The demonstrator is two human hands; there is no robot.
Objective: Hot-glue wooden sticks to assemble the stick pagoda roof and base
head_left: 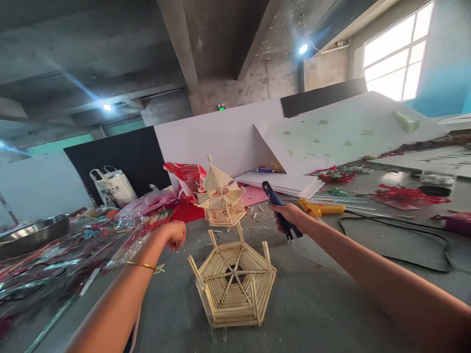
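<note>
My left hand (176, 235) is curled closed left of the wooden pieces; what its fingers hold, if anything, is hidden. In my right hand (292, 215) is a dark blue hand tool (272, 193), slanting down to the table; its exact kind is unclear. Between my forearms sits a six-sided base of thin wooden sticks (235, 296), with several short posts rising from its corners and spokes meeting over a dark central hole. Just behind it stands a small tiered stick pavilion (221, 201) with a pointed roof. Neither hand touches these two pieces.
A yellow glue gun (324, 210) lies to the right, its black cord (401, 223) looping across the table. Plastic-wrapped sticks (138, 240) and a metal bowl (35, 235) crowd the left. White boards (283, 183) and red bags (186, 179) lie behind; stick scraps are scattered about.
</note>
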